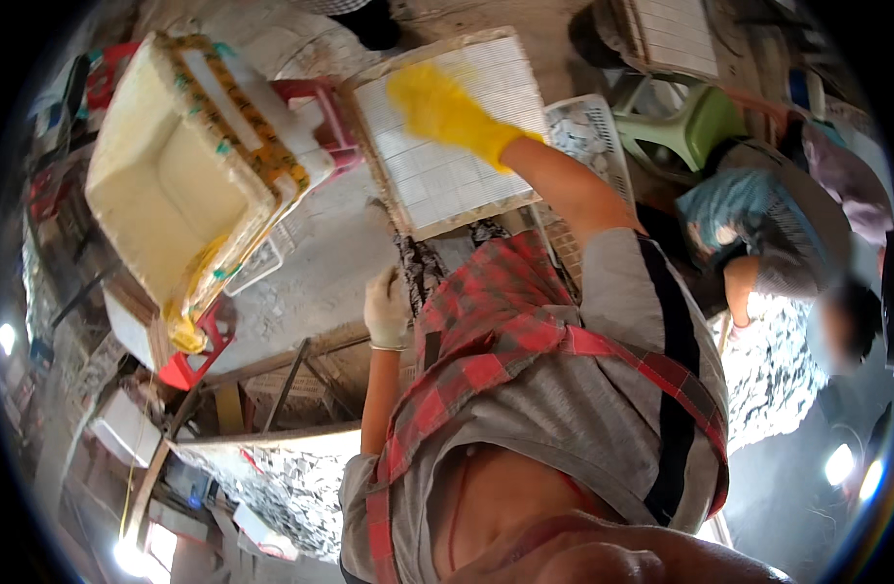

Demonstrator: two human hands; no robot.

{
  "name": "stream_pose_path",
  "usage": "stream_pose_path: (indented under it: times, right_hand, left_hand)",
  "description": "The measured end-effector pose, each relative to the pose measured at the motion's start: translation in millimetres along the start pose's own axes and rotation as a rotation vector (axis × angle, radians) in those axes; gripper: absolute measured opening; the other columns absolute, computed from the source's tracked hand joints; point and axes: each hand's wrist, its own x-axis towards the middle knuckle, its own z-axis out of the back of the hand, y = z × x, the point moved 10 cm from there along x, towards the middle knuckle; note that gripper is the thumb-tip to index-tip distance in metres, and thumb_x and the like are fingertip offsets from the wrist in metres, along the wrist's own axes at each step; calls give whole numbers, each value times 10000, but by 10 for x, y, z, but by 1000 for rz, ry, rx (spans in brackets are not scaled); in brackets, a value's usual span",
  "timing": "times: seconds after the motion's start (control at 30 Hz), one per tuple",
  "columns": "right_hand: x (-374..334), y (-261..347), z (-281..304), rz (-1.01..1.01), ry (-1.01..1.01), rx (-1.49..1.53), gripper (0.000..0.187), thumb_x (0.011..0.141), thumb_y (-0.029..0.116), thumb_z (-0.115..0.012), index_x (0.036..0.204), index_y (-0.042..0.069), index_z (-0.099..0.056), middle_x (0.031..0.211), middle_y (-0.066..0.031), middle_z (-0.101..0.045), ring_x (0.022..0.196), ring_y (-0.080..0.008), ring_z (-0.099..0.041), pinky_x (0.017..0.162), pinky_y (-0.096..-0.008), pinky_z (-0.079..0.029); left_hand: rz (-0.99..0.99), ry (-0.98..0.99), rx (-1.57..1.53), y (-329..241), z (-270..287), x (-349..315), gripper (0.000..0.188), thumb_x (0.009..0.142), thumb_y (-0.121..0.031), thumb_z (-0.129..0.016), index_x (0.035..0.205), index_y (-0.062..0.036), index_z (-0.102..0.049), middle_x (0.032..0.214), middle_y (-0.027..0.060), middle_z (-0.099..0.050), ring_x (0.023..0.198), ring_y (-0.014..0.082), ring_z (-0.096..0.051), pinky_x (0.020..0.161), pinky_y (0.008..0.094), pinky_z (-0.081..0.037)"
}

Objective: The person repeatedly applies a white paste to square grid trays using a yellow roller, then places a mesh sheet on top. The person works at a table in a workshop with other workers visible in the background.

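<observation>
A yellow rubber glove covers my right hand [447, 109], which is over the upper part of a white gridded board [447, 190] with a worn brown frame. Motion smears its fingers, so their pose and anything in them are unclear. My left hand [387, 307], in a whitish glove, is low beside my patterned trouser leg [423, 268], apart from the board. Its fingers are too indistinct to show whether they are closed. The board lies in front of my lap, close to my knees.
To the left, a large foam box [175, 185] with brown tape tilts over a red stool [206, 350]. A pink stool [335, 122] stands behind it. Right of the board are a white plastic basket [593, 136] of grey-white pieces and a green stool [685, 122]. Another person [758, 219] sits farther right.
</observation>
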Motion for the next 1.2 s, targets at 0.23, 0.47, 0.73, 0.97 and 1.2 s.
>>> stream_pose_path:
  times: [0.23, 0.47, 0.73, 0.97, 1.2]
  right_hand:
    - [-632, -1092, 603, -39, -25, 109, 588, 906, 234, -670, 1467, 132, -524, 1532, -143, -498, 1434, -352, -427, 1223, -417, -282]
    - [-495, 769, 178, 265, 171, -16, 478, 934, 226, -607, 1391, 89, -579, 1442, -116, -575, 1342, -285, -534, 1145, -421, -394]
    - [-236, 1150, 480, 501, -143, 331, 494, 834, 244, -710, 1294, 85, -628, 1350, -97, -625, 1302, -297, -553, 1156, -436, -390]
    - [-376, -1123, 1019, -502, -166, 384, 496, 979, 303, -621, 1419, 91, -533, 1433, -121, -560, 1354, -304, -497, 1146, -382, -395]
    - [-784, 1309, 205, 55, -177, 679, 492, 854, 204, -705, 1320, 70, -619, 1368, -147, -600, 1319, -359, -527, 1153, -498, -397]
  left_hand:
    - [14, 41, -21, 105, 25, 96, 296, 956, -52, -599, 1237, -48, -692, 1106, 160, -700, 1024, 312, -680, 908, 384, -533]
    - [91, -39, -167, 314, 45, -69, 301, 960, -49, -603, 1249, -40, -687, 1106, 153, -706, 1018, 290, -690, 909, 370, -534]
    - [414, -123, -348, 736, 105, -292, 387, 977, -80, -625, 1359, -21, -634, 1045, 64, -732, 809, 117, -627, 764, 282, -530]
    - [431, -123, -531, 930, 127, -382, 318, 1002, -63, -572, 1294, 18, -668, 1085, 58, -730, 762, 58, -586, 657, 214, -486]
    - [607, -263, -846, 750, 151, -335, 330, 1003, -112, -547, 1299, -7, -651, 956, 38, -662, 587, 33, -458, 488, 182, -334]
